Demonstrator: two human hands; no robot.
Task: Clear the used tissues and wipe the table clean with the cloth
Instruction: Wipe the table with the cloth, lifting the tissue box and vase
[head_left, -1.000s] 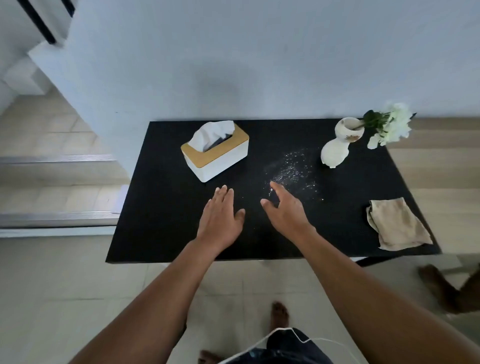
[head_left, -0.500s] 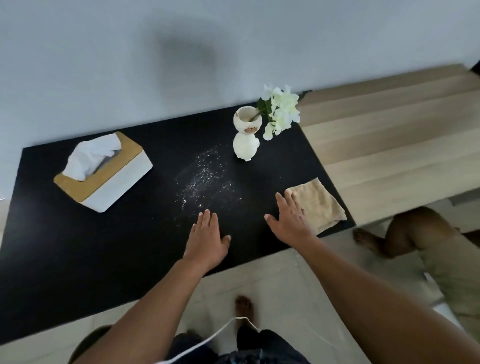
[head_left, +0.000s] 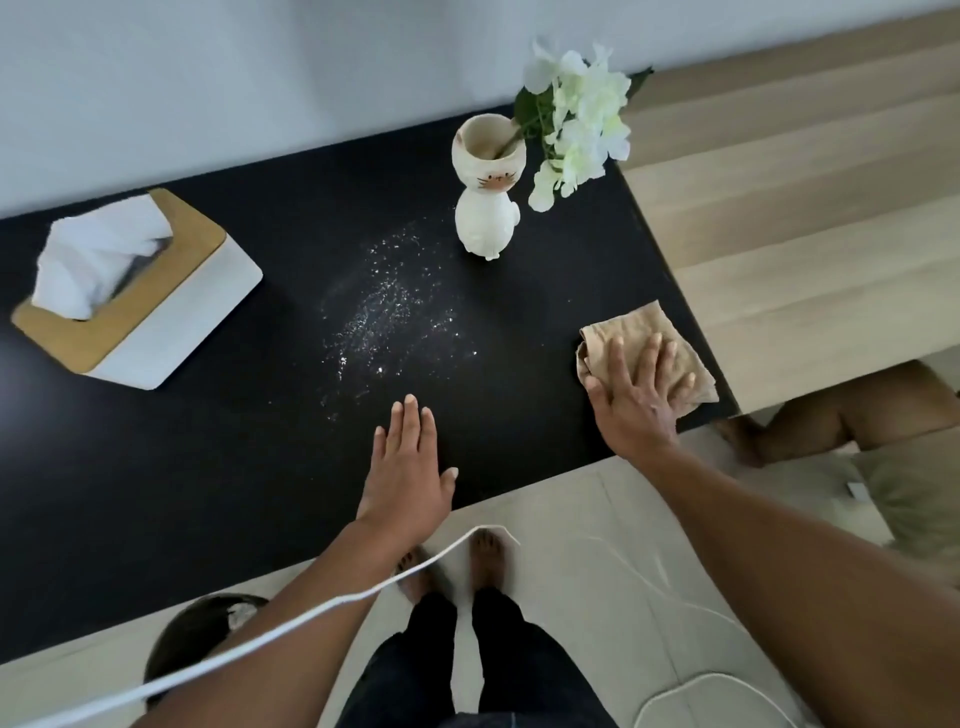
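The right hand (head_left: 636, 400) lies flat with fingers spread on the folded cloth (head_left: 647, 356) at the right edge of the black worktop (head_left: 208, 467). The left hand (head_left: 408, 473) is flat, fingers together, just below scattered white crumbs (head_left: 387, 306). A cat vase (head_left: 488, 208) with flowers (head_left: 579, 124) stands behind; a tissue box (head_left: 135, 306) sits far left.

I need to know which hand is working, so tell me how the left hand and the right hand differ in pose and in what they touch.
The right hand lies on the tan cloth near the table's right edge, fingers spread; the left hand is over bare black table, with no cloth under it, fingers close together. The right hand is beside the white crumbs, the left hand just below them. Both are open, palm down, and grip nothing.
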